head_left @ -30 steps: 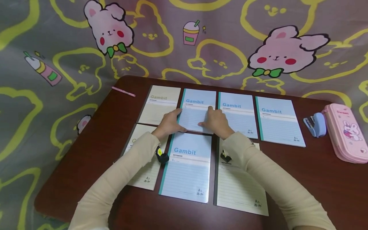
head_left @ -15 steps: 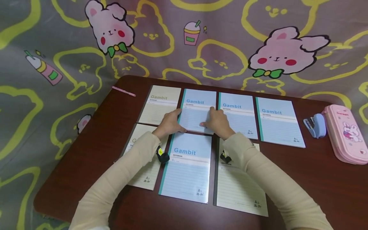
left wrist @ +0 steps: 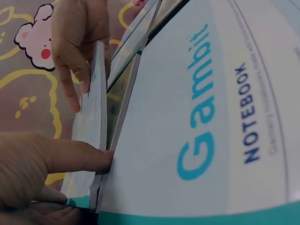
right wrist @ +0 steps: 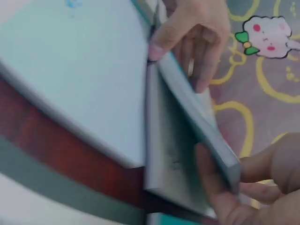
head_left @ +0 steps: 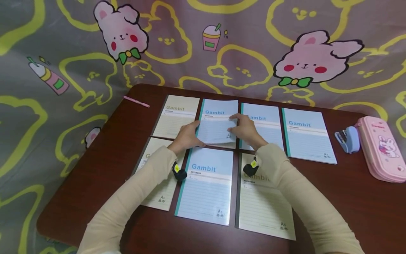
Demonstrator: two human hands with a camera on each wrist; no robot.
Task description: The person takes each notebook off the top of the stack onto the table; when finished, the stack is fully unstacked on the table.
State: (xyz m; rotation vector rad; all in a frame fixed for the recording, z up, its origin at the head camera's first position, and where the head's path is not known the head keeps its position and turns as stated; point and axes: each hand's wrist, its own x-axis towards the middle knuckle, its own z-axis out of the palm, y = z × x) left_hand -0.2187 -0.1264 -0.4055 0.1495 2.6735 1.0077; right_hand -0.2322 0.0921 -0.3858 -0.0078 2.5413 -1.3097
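In the head view, my right hand [head_left: 248, 130] pinches the right side of a blue Gambit notebook [head_left: 213, 126] in the back row, thumb below and fingers above. That side is raised and bent up; a cream notebook [head_left: 226, 145] shows underneath. My left hand [head_left: 186, 136] lies at the spine's lower corner, its fingers along the spine and its thumb extended to the bottom edge. The right wrist view shows a gap between the lifted notebook [right wrist: 201, 117] and the pale one [right wrist: 164, 150] below. In the left wrist view, my left thumb [left wrist: 77, 157] touches the bottom edge.
More notebooks lie around: a cream one [head_left: 177, 116] on the left, two blue ones [head_left: 309, 135] on the right, and several in front, including a blue one [head_left: 206, 190]. A blue stapler [head_left: 349, 138], a pink pencil case [head_left: 382, 148] and a pink pen [head_left: 136, 101] lie farther out.
My right hand has shifted slightly right and lifted the blue notebook's right side, uncovering the cream notebook beneath. My left hand has stayed at the spine.
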